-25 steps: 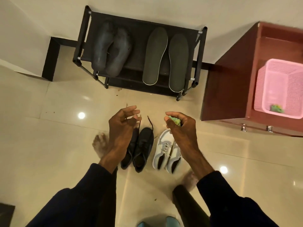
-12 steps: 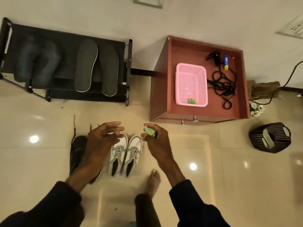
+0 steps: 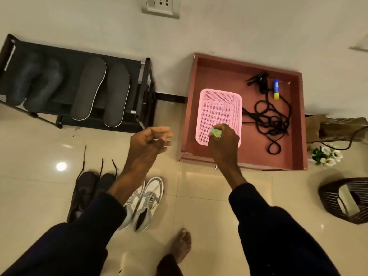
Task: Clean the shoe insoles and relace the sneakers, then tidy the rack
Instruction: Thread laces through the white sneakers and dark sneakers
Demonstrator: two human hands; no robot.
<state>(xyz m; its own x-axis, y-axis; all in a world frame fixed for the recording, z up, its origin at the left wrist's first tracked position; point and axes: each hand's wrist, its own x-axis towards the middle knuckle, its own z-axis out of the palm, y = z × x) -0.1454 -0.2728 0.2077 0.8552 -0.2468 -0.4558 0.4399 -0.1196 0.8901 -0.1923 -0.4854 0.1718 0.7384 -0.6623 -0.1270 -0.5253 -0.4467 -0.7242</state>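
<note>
My right hand [image 3: 224, 141] grips a small green wad [image 3: 216, 132] over the near edge of the pink mesh basket [image 3: 219, 108], which stands on the red-brown cabinet top [image 3: 249, 156]. My left hand [image 3: 148, 143] hovers with loosely spread fingers, holding nothing, above the floor between rack and cabinet. The black shoe rack [image 3: 143, 90] carries several dark insoles: two curled ones [image 3: 37, 82] at the left, two flat ones [image 3: 99, 90] at the right. Black sneakers [image 3: 85, 188] with loose laces and white-grey sneakers [image 3: 147, 202] stand on the floor under my left forearm.
A tangle of black cord [image 3: 272, 120], a black clip [image 3: 258, 80] and a blue-yellow tube [image 3: 276, 89] lie on the cabinet. A dark wire basket [image 3: 346, 200], a brown paper bag [image 3: 334, 126] and white flowers [image 3: 326, 154] are at the right. My bare foot [image 3: 181, 246] stands on the tiled floor.
The view swung right from the rack to the cabinet. My right hand carried the green wad from above the sneakers to the pink basket. My left hand rose and stayed empty.
</note>
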